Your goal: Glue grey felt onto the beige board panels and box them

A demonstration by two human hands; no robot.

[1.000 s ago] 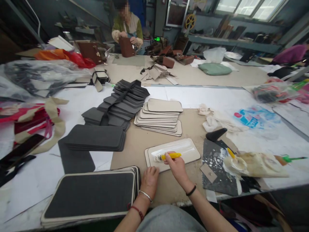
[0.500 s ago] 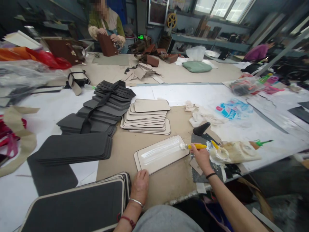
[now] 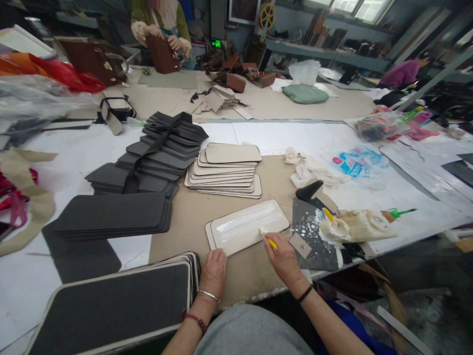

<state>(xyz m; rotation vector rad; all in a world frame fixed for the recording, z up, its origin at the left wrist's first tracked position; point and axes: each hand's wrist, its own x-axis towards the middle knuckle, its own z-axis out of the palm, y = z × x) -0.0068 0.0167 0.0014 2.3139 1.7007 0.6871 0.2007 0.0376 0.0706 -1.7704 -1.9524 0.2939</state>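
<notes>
In my right hand [image 3: 283,256] is a small yellow-handled brush [image 3: 272,243], its white-smeared tip on the near edge of a beige panel [image 3: 240,242]. Wet white glue streaks run along the middle of this round-cornered panel, and a second panel peeks out beneath its left end. The fingers of my left hand [image 3: 214,273], held close together, grip the panel's near left corner. To the right, a glue-crusted container [image 3: 365,225] lies on its side, with another yellow handle [image 3: 328,215] standing in its opening.
Beyond the panel sits a stack of beige panels [image 3: 229,170]. Dark grey panels [image 3: 114,214] and a strap-tied dark bundle [image 3: 158,153] lie left. Large dark boards [image 3: 118,301] are stacked near my left arm. A co-worker [image 3: 166,29] handles a brown bag [image 3: 161,53] across the table.
My right hand and the brush have moved left and nearer to me, from the panel's right end to its near edge. My left hand stays at the near left corner.
</notes>
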